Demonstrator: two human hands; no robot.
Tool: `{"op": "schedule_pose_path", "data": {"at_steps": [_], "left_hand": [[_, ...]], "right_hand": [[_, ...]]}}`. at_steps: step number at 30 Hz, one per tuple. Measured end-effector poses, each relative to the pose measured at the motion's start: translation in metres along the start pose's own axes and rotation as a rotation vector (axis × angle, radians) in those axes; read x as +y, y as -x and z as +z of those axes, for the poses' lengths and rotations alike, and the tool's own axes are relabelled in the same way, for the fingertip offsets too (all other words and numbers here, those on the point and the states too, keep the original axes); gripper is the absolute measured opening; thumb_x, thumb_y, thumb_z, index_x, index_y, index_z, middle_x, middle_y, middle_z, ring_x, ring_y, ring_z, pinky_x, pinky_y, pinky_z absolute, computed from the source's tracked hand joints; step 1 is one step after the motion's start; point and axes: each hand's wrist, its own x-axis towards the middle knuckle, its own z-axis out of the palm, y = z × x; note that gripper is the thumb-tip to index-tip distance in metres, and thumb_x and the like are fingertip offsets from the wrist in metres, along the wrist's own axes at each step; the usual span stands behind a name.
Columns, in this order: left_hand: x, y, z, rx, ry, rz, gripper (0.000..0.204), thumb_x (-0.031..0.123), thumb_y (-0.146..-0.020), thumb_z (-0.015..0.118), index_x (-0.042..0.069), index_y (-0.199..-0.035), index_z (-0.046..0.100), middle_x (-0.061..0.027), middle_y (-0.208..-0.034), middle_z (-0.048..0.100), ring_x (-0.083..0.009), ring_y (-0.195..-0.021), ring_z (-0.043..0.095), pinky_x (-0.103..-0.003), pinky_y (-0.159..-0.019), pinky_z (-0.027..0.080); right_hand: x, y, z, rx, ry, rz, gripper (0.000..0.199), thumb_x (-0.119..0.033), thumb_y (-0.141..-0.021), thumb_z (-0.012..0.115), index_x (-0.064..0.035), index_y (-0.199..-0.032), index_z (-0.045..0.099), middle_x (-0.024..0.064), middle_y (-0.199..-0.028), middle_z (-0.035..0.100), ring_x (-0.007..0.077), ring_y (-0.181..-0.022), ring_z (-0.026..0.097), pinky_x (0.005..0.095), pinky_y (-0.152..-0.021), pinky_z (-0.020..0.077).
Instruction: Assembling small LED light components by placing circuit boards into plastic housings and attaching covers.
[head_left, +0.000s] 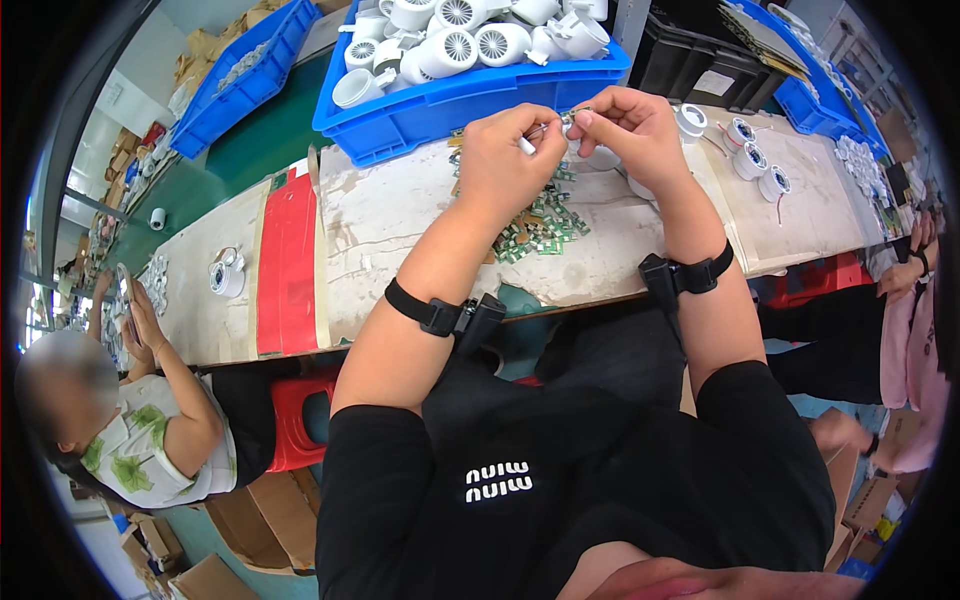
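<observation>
Small white part point(526, 146) sticking out from left hand point(512, 155), fingers gripping it tight, above table point(385, 235), just in front of blue bin point(440, 112). Right hand point(632, 135) pinching tiny pale piece point(568, 129), kind unclear. Green circuit boards point(545, 224) lying piled below.

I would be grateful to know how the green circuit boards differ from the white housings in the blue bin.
The green circuit boards are small and flat; the white housings are bulkier and rounded. The green circuit boards lie loose on the worktable; the white housings are heaped in the blue bin. Both are jumbled groups of many pieces.
</observation>
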Motion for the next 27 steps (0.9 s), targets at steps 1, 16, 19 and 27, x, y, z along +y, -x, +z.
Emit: {"op": "schedule_pose_path", "data": {"at_steps": [1,16,19,27], "left_hand": [[-0.001,0.000,0.000,-0.020,-0.022,0.015,0.007,0.009,-0.083,0.074,0.003,-0.084,0.074,-0.0090,-0.069,0.070,-0.0179,-0.058,0.067,-0.029,-0.055,0.052],[0.014,0.008,0.003,0.017,0.110,-0.007,0.008,0.008,-0.088,0.071,0.002,-0.084,0.069,-0.0111,-0.072,0.074,-0.0208,-0.061,0.072,-0.032,-0.058,0.054],[0.007,0.009,0.001,0.038,0.043,0.100,0.007,0.007,-0.089,0.070,0.002,-0.084,0.068,-0.0129,-0.073,0.073,-0.0237,-0.062,0.073,-0.033,-0.058,0.055],[0.026,0.006,-0.024,-0.178,-0.077,-0.042,0.006,0.008,-0.086,0.068,0.002,-0.086,0.070,-0.0125,-0.073,0.072,-0.0257,-0.065,0.072,-0.034,-0.064,0.056]], "right_hand": [[0.001,0.000,0.000,-0.005,0.000,-0.004,0.016,-0.011,-0.095,0.072,0.0041,-0.100,0.071,0.0103,-0.090,0.075,0.0110,-0.073,0.068,0.0251,-0.070,0.0563],[0.007,0.004,0.004,-0.040,-0.156,-0.063,0.010,-0.006,-0.096,0.070,0.0038,-0.095,0.070,0.0115,-0.091,0.075,0.0168,-0.081,0.072,0.0295,-0.079,0.0594],[0.006,0.002,0.007,-0.072,-0.096,-0.115,0.010,-0.006,-0.095,0.071,0.0040,-0.097,0.070,0.0112,-0.092,0.075,0.0161,-0.084,0.072,0.0291,-0.081,0.0582],[0.012,0.003,-0.031,0.013,0.214,-0.178,0.020,-0.009,-0.090,0.074,0.0041,-0.105,0.074,0.0094,-0.088,0.074,0.0136,-0.081,0.069,0.0249,-0.075,0.0532]]}}
